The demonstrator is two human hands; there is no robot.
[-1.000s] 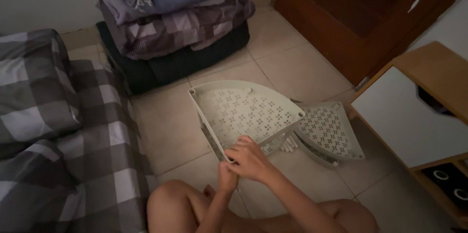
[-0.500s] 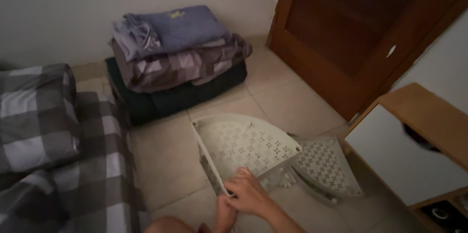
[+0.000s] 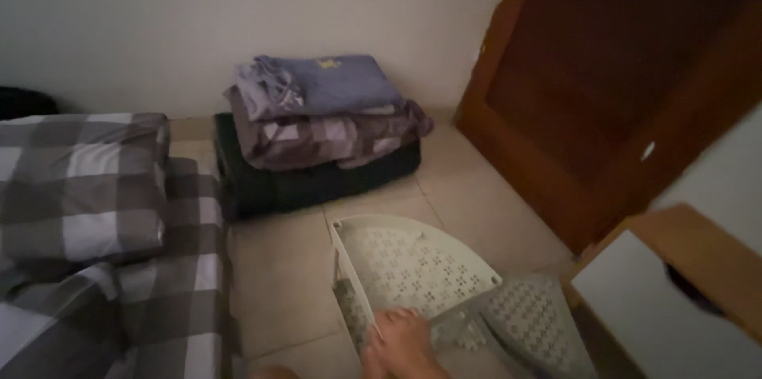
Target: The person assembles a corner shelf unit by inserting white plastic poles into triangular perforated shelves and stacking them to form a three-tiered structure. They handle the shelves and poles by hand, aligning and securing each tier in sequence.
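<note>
Gripping pale perforated corner shelf (image 3: 413,268) on tiled floor (image 3: 278,284).
Right hand (image 3: 403,345): fingers curled over shelf's near edge. Left hand (image 3: 370,357) mostly hidden; grip cannot be told. Folded bedding stack (image 3: 317,121) behind.

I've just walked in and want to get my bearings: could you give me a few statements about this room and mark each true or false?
1. A hand rests on a pale perforated shelf. True.
2. The shelf lies on the checked bedding. False: it lies on the tiled floor.
3. Folded laundry is stacked against the wall. True.
4. The wooden door is left of the laundry. False: it stands to the right.
</note>
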